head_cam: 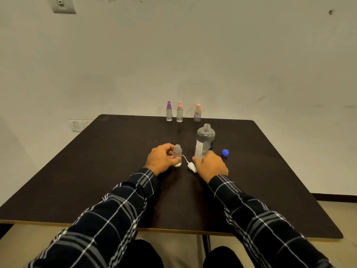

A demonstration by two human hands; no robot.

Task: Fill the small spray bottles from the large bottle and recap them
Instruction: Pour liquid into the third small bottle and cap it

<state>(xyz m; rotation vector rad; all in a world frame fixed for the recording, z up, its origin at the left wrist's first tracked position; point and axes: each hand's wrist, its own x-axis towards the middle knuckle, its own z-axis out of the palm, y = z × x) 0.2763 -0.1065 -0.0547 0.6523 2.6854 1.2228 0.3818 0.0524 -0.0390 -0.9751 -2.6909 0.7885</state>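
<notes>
On table (96, 171): left hand (161, 158) grips uncapped small bottle (177, 154), nearly empty.

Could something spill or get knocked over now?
Maybe. The large bottle stands open, its blue cap off beside it, and the right hand is at its base, so a bump could tip it. The small open bottle in the left hand has a narrow neck, so pouring could miss. The white sprayer lies loose between the hands.

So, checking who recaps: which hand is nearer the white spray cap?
Right. The right hand touches the white spray cap; the left hand grips the small open bottle beside it.
</notes>
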